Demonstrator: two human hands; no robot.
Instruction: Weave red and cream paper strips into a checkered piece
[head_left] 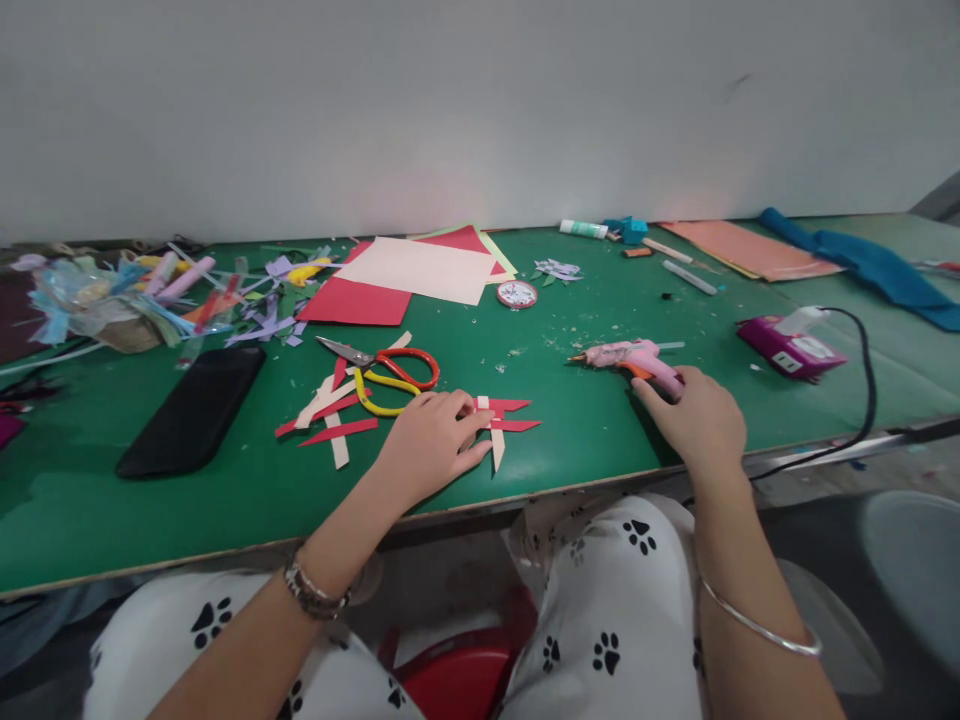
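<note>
My left hand point(435, 440) lies on the green table point(112, 500), its fingers pressed down on a small piece woven from red and cream paper strips point(501, 420). My right hand point(694, 415) is closed round the handle of a pink hot glue gun point(626, 358), which rests on the table with its nozzle pointing left. More loose red and cream strips point(330, 415) lie just left of my left hand. Scissors with red and yellow handles point(386, 372) lie beside them.
A black phone point(193, 408) lies at the left. Red and cream paper sheets point(409, 275) sit at the back, with a heap of coloured scraps point(150, 295) far left. A magenta box point(791, 345) and black cable point(866, 390) are at the right, blue cloth point(870, 265) behind.
</note>
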